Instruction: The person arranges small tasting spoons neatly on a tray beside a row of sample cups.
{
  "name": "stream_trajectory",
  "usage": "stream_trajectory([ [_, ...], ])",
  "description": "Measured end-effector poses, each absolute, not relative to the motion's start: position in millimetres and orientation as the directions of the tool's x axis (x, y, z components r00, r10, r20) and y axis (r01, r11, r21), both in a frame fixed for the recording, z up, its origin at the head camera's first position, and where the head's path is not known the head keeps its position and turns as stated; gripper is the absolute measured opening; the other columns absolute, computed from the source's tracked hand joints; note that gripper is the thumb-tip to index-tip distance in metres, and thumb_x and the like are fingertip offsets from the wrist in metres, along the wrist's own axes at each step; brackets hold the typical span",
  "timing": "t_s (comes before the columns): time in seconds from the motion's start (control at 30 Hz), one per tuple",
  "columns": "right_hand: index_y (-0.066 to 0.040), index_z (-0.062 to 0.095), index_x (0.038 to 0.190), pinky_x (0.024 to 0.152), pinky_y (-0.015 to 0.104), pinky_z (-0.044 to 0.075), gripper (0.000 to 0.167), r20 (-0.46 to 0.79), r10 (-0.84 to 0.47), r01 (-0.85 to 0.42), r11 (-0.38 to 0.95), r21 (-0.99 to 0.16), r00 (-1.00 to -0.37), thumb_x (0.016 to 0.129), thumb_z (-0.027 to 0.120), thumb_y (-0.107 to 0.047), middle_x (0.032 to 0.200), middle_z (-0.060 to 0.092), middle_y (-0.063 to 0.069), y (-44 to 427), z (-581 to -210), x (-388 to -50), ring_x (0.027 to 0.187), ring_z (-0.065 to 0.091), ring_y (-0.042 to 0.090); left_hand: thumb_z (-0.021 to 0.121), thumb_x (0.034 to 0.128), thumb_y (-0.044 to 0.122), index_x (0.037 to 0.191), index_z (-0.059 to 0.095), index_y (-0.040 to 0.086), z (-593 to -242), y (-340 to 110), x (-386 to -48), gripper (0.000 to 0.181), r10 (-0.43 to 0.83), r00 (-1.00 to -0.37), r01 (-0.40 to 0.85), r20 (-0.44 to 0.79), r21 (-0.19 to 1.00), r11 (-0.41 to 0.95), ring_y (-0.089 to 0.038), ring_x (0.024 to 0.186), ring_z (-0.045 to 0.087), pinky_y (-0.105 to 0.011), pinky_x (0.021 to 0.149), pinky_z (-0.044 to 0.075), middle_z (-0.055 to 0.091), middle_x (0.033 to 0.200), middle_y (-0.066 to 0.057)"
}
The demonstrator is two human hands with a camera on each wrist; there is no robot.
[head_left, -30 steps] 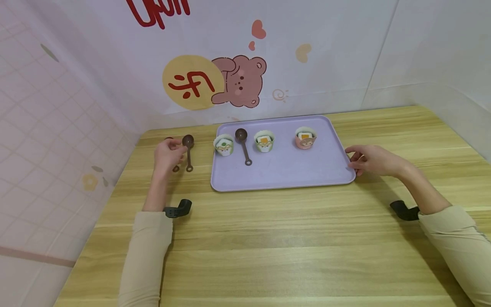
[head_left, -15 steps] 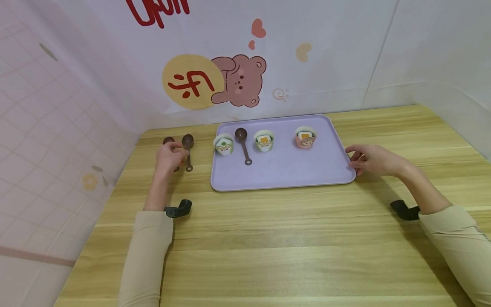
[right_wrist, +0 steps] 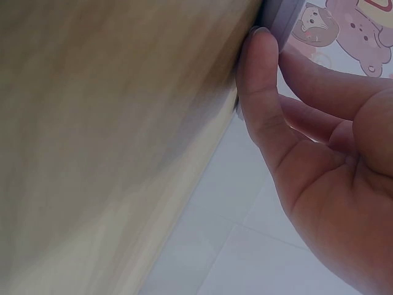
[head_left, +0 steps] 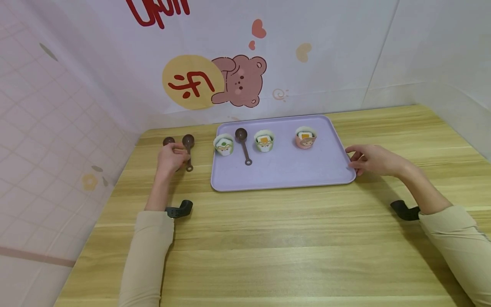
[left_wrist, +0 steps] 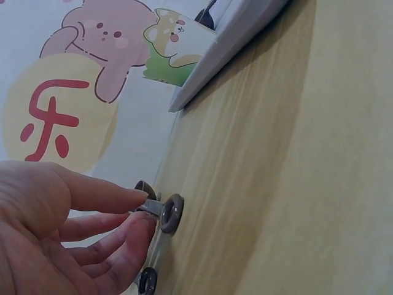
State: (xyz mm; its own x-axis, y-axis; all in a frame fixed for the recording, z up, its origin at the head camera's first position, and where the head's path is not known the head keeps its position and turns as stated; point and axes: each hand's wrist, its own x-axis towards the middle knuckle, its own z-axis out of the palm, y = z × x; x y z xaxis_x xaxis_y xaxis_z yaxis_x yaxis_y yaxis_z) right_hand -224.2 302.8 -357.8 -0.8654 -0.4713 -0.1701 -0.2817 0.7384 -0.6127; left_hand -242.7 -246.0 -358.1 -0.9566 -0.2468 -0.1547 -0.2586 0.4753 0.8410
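At the left of the table in the head view, my left hand (head_left: 171, 157) pinches the handle of a brown measuring spoon (head_left: 188, 140). The left wrist view shows thumb and fingers around that handle (left_wrist: 153, 208), just short of its ring end. A second brown measuring spoon (head_left: 168, 140) lies beside it, partly covered by the hand. Over on the right, my right hand (head_left: 370, 160) holds the near right edge of a lilac tray (head_left: 284, 175). Its bent fingers and thumb meet the rim in the right wrist view; the contact is partly hidden.
On the tray stand two green paper cups (head_left: 224, 145) and a pink paper cup (head_left: 305, 138), each with a small white piece inside. Another brown measuring spoon (head_left: 241, 135) lies between the green cups. A printed wall covering (head_left: 326, 85) rises behind the table.
My left hand has shifted slightly right, uncovering the left spoon's bowl, and its fingers have come together on the right spoon's handle. The right hand and tray have stayed put.
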Motion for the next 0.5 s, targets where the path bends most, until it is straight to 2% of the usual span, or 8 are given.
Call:
stream_trajectory([
  [0.27,0.021,0.043,0.135,0.068,0.03,0.058,0.045,-0.168,-0.47,-0.281,0.738,-0.613,-0.867,0.097,0.06,0.004,0.101,0.068,0.02,302.3,-357.9,-224.0,0.073,0.069,0.02,0.067,0.0919,-0.006,0.136,0.052,-0.01,-361.8,-245.9,-245.2,0.047,-0.235,-0.957,-0.266,-0.172,0.841,0.47,-0.031,0.102,0.064,-0.021,0.075,0.057,0.06,0.125,-0.028],
  [0.5,0.022,0.041,0.135,0.068,0.03,0.059,0.045,-0.171,-0.471,-0.27,0.726,-0.633,-0.866,0.097,0.06,0.005,0.101,0.067,0.022,302.2,-358.2,-223.9,0.073,0.069,0.02,0.068,0.091,-0.004,0.129,0.06,-0.01,-362.7,-244.3,-245.5,0.039,-0.237,-0.958,-0.264,-0.165,0.828,0.494,-0.019,0.086,0.063,-0.019,0.071,0.056,0.064,0.113,-0.021],
])
